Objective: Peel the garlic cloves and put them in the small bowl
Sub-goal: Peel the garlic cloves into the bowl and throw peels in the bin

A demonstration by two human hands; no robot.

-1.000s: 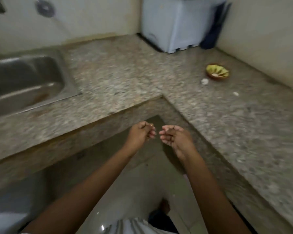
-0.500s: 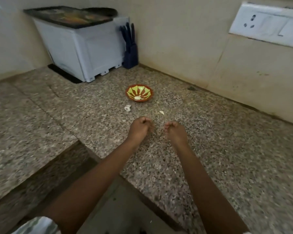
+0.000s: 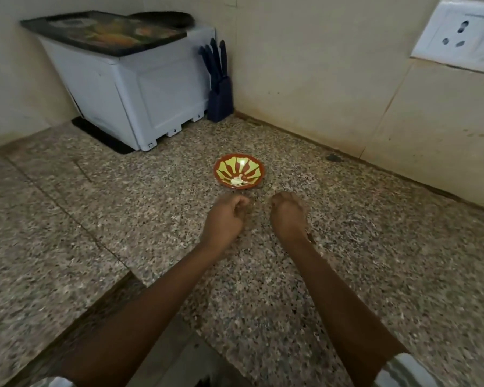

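Your left hand and right hand, fingers curled under, any contents hidden from view, are just short of the small bowl, in which a pale garlic clove lies

small red-yellow bowl upright on counter w/ pale peeled clove inside.

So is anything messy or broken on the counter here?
Not really. The small bowl sits upright with pale garlic pieces inside, and nothing is spilled. One dark blob lies on the counter by the wall. It's too small to tell what it is.
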